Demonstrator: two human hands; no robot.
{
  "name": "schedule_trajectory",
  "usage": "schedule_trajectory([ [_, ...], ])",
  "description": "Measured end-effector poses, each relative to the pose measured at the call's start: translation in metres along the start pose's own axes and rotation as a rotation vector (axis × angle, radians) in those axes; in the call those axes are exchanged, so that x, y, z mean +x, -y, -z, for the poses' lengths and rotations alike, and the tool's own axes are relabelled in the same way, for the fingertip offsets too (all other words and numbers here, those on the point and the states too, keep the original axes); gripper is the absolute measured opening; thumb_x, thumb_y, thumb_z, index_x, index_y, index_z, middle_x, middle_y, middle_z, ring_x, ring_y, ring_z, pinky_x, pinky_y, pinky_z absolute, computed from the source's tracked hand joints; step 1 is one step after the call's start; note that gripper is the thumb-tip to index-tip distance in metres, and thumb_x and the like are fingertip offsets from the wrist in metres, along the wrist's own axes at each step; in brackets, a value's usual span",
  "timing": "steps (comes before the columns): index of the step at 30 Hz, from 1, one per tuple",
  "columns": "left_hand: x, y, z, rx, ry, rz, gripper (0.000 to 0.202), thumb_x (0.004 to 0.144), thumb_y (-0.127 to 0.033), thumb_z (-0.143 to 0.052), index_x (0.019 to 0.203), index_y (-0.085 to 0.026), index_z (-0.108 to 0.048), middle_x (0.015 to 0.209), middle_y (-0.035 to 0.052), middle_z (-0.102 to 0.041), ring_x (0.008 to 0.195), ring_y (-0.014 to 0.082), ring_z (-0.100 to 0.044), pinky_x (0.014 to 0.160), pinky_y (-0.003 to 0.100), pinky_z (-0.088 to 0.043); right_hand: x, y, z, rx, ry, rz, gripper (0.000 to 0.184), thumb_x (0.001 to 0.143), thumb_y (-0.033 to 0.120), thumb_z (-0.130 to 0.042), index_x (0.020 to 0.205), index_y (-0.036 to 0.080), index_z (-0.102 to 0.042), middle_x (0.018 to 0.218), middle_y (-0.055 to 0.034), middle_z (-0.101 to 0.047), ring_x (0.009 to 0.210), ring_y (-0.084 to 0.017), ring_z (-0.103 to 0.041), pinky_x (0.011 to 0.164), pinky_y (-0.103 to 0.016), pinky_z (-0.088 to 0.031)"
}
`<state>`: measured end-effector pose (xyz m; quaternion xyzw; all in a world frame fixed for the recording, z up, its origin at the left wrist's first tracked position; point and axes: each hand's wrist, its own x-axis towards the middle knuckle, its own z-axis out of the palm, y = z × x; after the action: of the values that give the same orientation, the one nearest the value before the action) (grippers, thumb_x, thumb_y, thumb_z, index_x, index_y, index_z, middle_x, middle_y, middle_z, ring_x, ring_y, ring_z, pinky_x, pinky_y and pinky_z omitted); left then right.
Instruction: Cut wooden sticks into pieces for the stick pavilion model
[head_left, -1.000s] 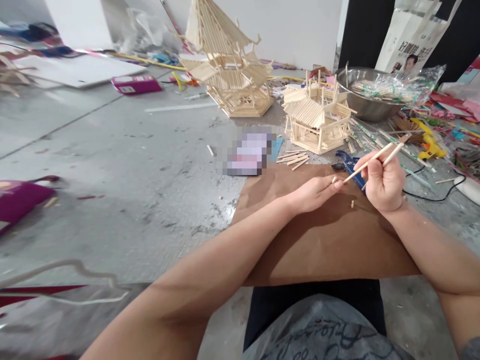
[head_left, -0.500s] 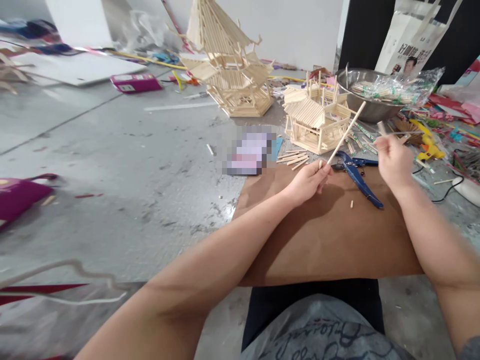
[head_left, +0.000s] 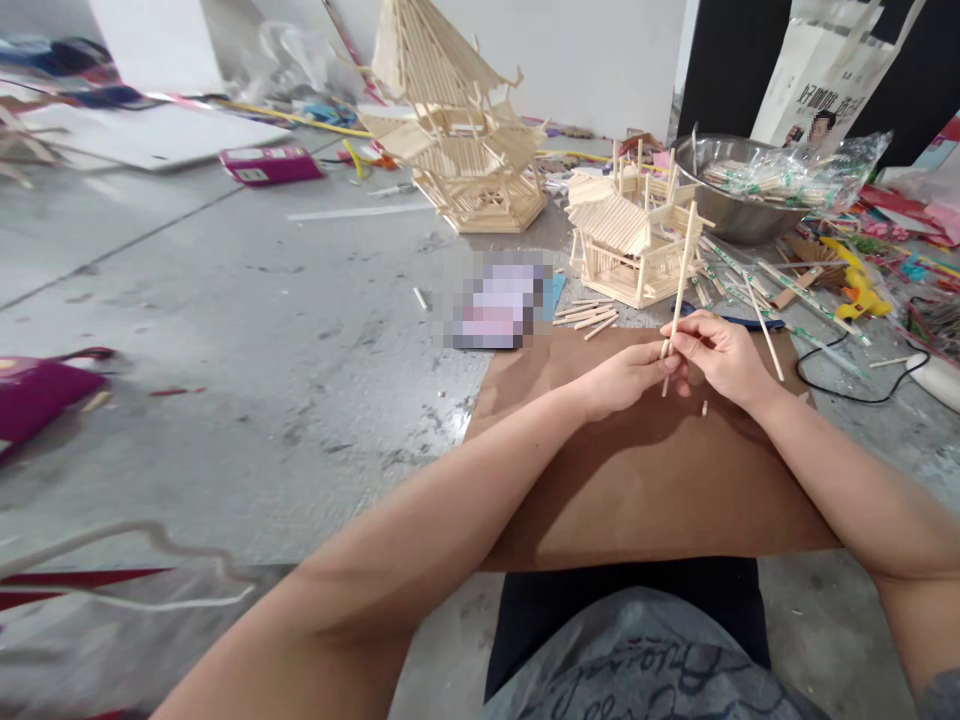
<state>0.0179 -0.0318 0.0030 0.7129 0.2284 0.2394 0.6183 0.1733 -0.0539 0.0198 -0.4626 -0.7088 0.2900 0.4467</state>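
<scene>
A thin wooden stick (head_left: 685, 265) stands nearly upright, tilted a little, above the brown sheet (head_left: 637, 490). My left hand (head_left: 626, 380) is closed around its lower part, with the stick's end poking out below the fingers. From the other side my right hand (head_left: 724, 360) pinches the same stick just above, and the two hands touch or nearly touch. Blue-handled pliers (head_left: 742, 323) lie behind my right hand, mostly hidden by it. On the sheet below the hands is a short cut stick piece (head_left: 704, 408).
A half-built stick pavilion (head_left: 637, 240) stands beyond the hands, beside a taller stick pagoda (head_left: 480, 160). Cut sticks (head_left: 589, 315) lie near a blurred phone (head_left: 499, 305). Rightward are a metal bowl (head_left: 750, 215), a yellow glue gun (head_left: 859, 295) and a black cord (head_left: 847, 392).
My right hand has come left and down from beside the bowl to grip the stick in my left hand. The stick has swung more upright, and the pliers are now mostly covered.
</scene>
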Motion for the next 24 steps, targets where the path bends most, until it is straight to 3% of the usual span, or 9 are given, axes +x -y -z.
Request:
schedule_trajectory([
  [2,0.0015,-0.0016,0.0021,0.164,0.001,-0.041,0.028,0.086,-0.034,-0.037,0.079,-0.013,-0.055,0.084,0.0054,-0.058,0.078,0.0128,-0.051,0.079,0.028,-0.039,-0.0017,0.0001,-0.0032,0.133,0.031,-0.074,0.032,0.073,0.048,-0.057,0.076,0.017,-0.061,0.077,-0.0023,-0.057,0.050,-0.008,-0.051,0.046,-0.025,-0.044],
  [6,0.0043,-0.0019,0.0061,0.378,-0.004,-0.083,0.029,0.085,-0.031,-0.035,0.084,-0.015,-0.060,0.087,0.0056,-0.057,0.085,0.0159,-0.048,0.086,0.032,-0.037,-0.0020,-0.0027,-0.0012,0.202,0.075,-0.107,0.028,0.073,0.045,-0.058,0.076,0.018,-0.060,0.059,0.0032,-0.052,0.044,-0.006,-0.045,0.043,-0.022,-0.039],
  [9,0.0044,-0.0005,0.0059,0.535,-0.059,-0.002,0.030,0.085,-0.034,-0.037,0.082,-0.019,-0.062,0.090,0.0056,-0.055,0.100,0.0215,-0.042,0.097,0.043,-0.028,-0.0018,-0.0027,0.0001,0.176,0.130,-0.100,0.026,0.074,0.044,-0.057,0.076,0.018,-0.058,0.057,0.0042,-0.052,0.043,-0.005,-0.042,0.042,-0.020,-0.037],
  [11,0.0038,0.0003,0.0046,0.620,-0.093,0.085,0.030,0.085,-0.037,-0.037,0.084,-0.022,-0.063,0.104,0.0063,-0.053,0.113,0.0264,-0.034,0.100,0.051,-0.019,-0.0018,-0.0025,0.0006,0.165,0.152,-0.108,0.026,0.075,0.043,-0.056,0.075,0.017,-0.056,0.058,0.0043,-0.052,0.042,-0.004,-0.041,0.042,-0.020,-0.035],
  [16,0.0027,0.0026,0.0033,0.704,-0.074,0.124,0.029,0.086,-0.037,-0.038,0.099,-0.025,-0.061,0.135,0.0055,-0.037,0.132,0.0308,-0.012,0.104,0.054,-0.006,-0.0026,-0.0027,0.0017,0.094,0.223,-0.116,0.022,0.076,0.038,-0.055,0.077,0.017,-0.054,0.061,0.0040,-0.052,0.045,-0.005,-0.041,0.045,-0.021,-0.035],
  [20,0.0035,0.0052,0.0033,0.738,-0.065,0.127,0.034,0.086,-0.039,-0.035,0.112,-0.028,-0.055,0.141,0.0047,-0.030,0.134,0.0318,-0.005,0.102,0.059,-0.001,-0.0026,-0.0023,0.0016,-0.008,0.216,-0.053,0.018,0.077,0.034,-0.054,0.077,0.017,-0.056,0.066,0.0018,-0.056,0.055,-0.008,-0.046,0.055,-0.022,-0.039],
  [24,0.0042,0.0064,0.0022,0.775,-0.062,0.146,0.033,0.086,-0.039,-0.036,0.109,-0.027,-0.057,0.141,0.0049,-0.031,0.134,0.0337,-0.005,0.099,0.064,0.002,-0.0016,-0.0031,0.0015,-0.112,0.225,0.012,0.017,0.078,0.032,-0.052,0.071,0.017,-0.055,0.069,0.0004,-0.057,0.065,-0.010,-0.049,0.062,-0.024,-0.040],
])
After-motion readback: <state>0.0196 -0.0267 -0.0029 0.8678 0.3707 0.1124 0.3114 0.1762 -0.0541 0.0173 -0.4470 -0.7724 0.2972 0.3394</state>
